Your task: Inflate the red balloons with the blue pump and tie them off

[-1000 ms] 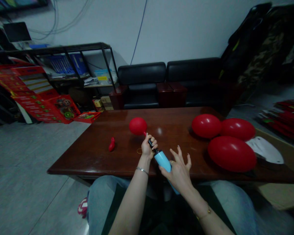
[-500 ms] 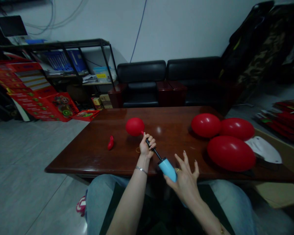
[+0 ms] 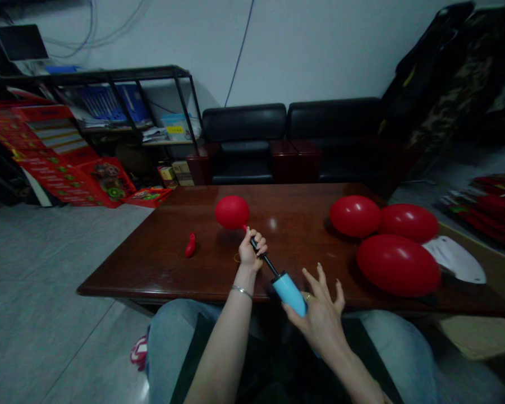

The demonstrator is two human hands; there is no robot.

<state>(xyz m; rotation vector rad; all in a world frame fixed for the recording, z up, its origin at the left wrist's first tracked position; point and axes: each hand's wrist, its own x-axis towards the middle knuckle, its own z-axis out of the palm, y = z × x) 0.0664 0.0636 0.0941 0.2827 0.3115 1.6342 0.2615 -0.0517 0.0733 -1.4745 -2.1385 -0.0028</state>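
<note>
A small, partly inflated red balloon (image 3: 232, 212) hangs over the brown table, its neck on the nozzle end of a blue hand pump (image 3: 289, 293). My left hand (image 3: 252, 249) is wrapped round the pump's black front end and the balloon's neck. Against the pump's blue barrel rests my right hand (image 3: 320, 314), with its palm and thumb at the rear end and its other fingers spread. To the left, a limp red balloon (image 3: 191, 245) lies on the table. A thin yellow ring (image 3: 237, 257) is beside my left wrist.
Several things sit on the table (image 3: 151, 275) at the right: three inflated red balloons (image 3: 398, 265) and a white object (image 3: 457, 259). Black sofas (image 3: 244, 126) stand behind the table. Red boxes (image 3: 59, 163) and a shelf (image 3: 122, 73) are at the left.
The balloon on the pump has grown slightly and sits a little higher. My right hand and the blue barrel have shifted slightly right and down.
</note>
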